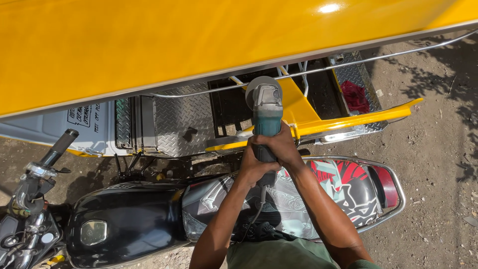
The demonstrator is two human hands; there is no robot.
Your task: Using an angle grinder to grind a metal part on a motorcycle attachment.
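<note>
1. The teal angle grinder (266, 117) points away from you, its disc end up against the lower edge of the glossy yellow roof panel (149, 45).
2. Your left hand (253, 167) and right hand (280, 148) both wrap its body, fingers closed tight around it.
3. Below your arms sits a motorcycle (129, 221) with a black tank and patterned seat, beside a sidecar's steel tread-plate floor (181, 122).

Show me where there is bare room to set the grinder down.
Bare checkered metal floor lies between the white panel and the dark slatted opening. The patterned motorcycle seat is free right of the forearms. Crowded: both hands, left hand and right hand, on the teal angle grinder, beside the yellow frame bar.
</note>
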